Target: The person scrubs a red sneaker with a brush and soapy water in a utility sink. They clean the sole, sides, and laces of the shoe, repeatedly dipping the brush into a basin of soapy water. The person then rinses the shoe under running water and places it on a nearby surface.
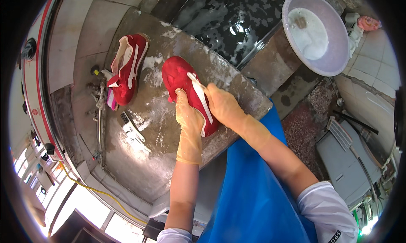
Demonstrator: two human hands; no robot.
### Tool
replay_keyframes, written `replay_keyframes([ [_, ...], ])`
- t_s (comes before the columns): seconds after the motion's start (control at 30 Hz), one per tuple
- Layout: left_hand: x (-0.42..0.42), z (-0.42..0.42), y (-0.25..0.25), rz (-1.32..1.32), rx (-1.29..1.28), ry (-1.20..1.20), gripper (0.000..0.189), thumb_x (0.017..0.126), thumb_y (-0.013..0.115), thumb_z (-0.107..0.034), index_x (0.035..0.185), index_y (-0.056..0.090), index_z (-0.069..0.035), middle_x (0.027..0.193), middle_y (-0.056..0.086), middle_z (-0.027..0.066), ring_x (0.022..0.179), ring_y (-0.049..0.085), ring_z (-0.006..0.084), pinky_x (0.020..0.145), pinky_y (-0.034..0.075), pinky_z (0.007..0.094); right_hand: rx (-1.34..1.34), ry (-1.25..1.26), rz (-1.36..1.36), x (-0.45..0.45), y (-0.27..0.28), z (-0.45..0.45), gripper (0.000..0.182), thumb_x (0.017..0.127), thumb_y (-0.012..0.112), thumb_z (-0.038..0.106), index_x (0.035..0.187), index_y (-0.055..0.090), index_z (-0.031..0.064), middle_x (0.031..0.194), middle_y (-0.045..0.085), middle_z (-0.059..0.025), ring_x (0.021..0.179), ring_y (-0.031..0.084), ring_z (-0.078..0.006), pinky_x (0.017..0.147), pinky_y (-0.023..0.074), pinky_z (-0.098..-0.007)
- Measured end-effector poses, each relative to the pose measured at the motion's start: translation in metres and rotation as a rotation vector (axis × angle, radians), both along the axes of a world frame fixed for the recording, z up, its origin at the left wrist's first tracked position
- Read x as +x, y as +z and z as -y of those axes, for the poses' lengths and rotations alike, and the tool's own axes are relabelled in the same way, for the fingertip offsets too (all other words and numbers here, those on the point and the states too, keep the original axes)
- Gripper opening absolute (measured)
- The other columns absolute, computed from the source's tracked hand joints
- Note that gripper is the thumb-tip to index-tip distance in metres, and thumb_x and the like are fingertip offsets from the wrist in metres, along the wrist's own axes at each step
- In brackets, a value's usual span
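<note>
A red sneaker with white stripes point(179, 70) lies on a wet stone slab point(165, 125). My left hand point(188, 116), in a yellowish rubber glove, grips it with the thumb on top and the fingers inside its opening. In my right hand point(222, 105), gloved alike, is a small white-handled brush point(194, 78), laid against the shoe's side by the stripe; its bristles are hidden. The matching red sneaker point(134, 65) rests farther left, its toe beside a pink and white brush point(111, 98). A white-handled brush with dark bristles point(132, 125) lies on the slab.
Behind the slab is a basin of dark, foamy water point(234, 24). A pale plastic tub point(337, 40) of suds stands at the upper right. Pipes and a tap point(101, 94) run along the tiled wall at left. A grey lidded bin point(345, 167) stands at the right.
</note>
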State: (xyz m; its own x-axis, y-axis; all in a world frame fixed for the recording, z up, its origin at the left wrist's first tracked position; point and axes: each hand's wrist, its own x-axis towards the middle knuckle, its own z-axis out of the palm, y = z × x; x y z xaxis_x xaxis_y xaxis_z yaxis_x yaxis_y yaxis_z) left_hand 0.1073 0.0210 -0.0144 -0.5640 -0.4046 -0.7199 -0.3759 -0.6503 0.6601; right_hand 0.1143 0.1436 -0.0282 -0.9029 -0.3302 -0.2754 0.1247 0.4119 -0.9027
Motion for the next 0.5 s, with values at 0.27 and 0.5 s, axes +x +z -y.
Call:
replay_keyframes([
  [0.27, 0.001, 0.0, -0.003, -0.071, -0.032, 0.008, 0.051, 0.102, 0.045, -0.044, 0.128, 0.055, -0.001, 0.118, 0.063, 0.0093, 0.104, 0.061, 0.0209, 0.091, 0.05, 0.0338, -0.064, -0.1, -0.135, 0.002, -0.001, 0.0, 0.014, 0.098, 0.047, 0.014, 0.092, 0.047, 0.0016, 0.075, 0.06, -0.0264, 0.075, 0.058, -0.0479, 0.066, 0.0454, -0.0556],
  [0.5, 0.003, -0.001, -0.002, -0.124, -0.106, -0.078, 0.048, 0.103, 0.043, -0.037, 0.136, 0.048, -0.003, 0.131, 0.057, 0.0109, 0.116, 0.056, 0.0252, 0.103, 0.044, 0.0398, -0.057, -0.023, 0.083, 0.019, 0.004, -0.008, 0.016, 0.1, 0.045, 0.015, 0.093, 0.046, 0.0015, 0.082, 0.059, -0.0298, 0.083, 0.057, -0.0502, 0.065, 0.0446, -0.0541],
])
